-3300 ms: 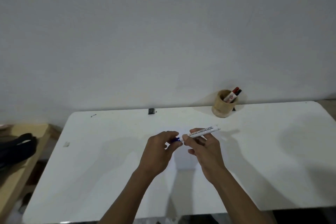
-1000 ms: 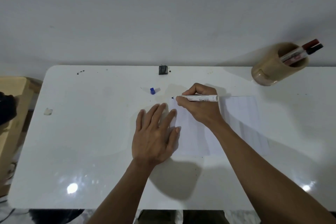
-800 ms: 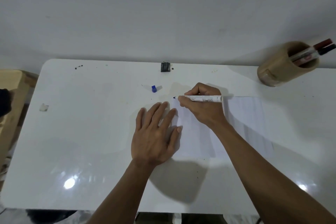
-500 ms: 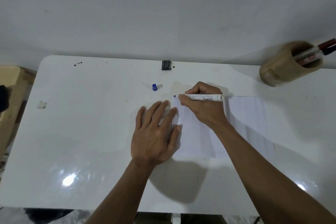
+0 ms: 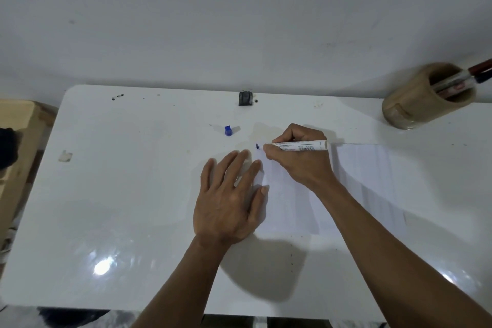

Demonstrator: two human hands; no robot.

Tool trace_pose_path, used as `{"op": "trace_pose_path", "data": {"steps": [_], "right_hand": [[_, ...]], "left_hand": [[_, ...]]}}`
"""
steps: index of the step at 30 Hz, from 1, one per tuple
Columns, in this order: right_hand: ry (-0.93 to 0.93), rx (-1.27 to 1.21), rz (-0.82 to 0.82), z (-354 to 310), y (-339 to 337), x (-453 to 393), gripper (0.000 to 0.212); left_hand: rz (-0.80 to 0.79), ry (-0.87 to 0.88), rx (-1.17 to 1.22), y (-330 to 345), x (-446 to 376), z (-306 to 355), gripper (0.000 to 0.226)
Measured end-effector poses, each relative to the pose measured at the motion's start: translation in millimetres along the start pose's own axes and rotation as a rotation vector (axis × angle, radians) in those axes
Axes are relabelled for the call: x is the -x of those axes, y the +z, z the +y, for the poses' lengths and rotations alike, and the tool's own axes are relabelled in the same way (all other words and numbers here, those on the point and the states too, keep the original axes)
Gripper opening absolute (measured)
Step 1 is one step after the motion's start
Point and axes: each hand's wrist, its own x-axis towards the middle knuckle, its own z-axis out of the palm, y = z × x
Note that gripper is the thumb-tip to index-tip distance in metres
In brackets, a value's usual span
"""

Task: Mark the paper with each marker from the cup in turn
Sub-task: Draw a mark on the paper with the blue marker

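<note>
Paper: I see the white rectangular sheet of paper [image 5: 359, 168] flat on the glossy white table [image 5: 133, 194].
Marker: white-barrelled blue marker [image 5: 298, 145], tip at the sheet's far left corner beside a small blue mark [image 5: 257, 146].
Right hand [image 5: 298, 162]: clenched around the marker.
Left hand [image 5: 229, 200]: flat, fingers spread, pressing the sheet's left edge.
Cap: small blue cap [image 5: 228, 131] on the table, apart.
Cup: round wooden cup [image 5: 420, 98] at far right, holding more markers [image 5: 458, 82].
</note>
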Motion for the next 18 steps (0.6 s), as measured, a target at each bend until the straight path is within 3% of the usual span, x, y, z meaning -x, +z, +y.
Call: {"op": "trace_pose_path", "data": {"steps": [7,13,18], "right_hand": [[-0.010,-0.004,-0.014,-0.7,-0.6,0.4,0.025],[0.193,-0.434,0.016,-20.8,-14.1,1.9,0.017],[0.194,-0.545,0.015,-42.2,-32.6,17.2,0.013]], "left_hand": [[-0.010,0.000,0.007,0.2,0.0,-0.3,0.049],[-0.030,-0.016,0.035,-3.7,0.5,1.6,0.048],[0.066,-0.144,0.253,-17.5,-9.0,3.4,0.049]]}}
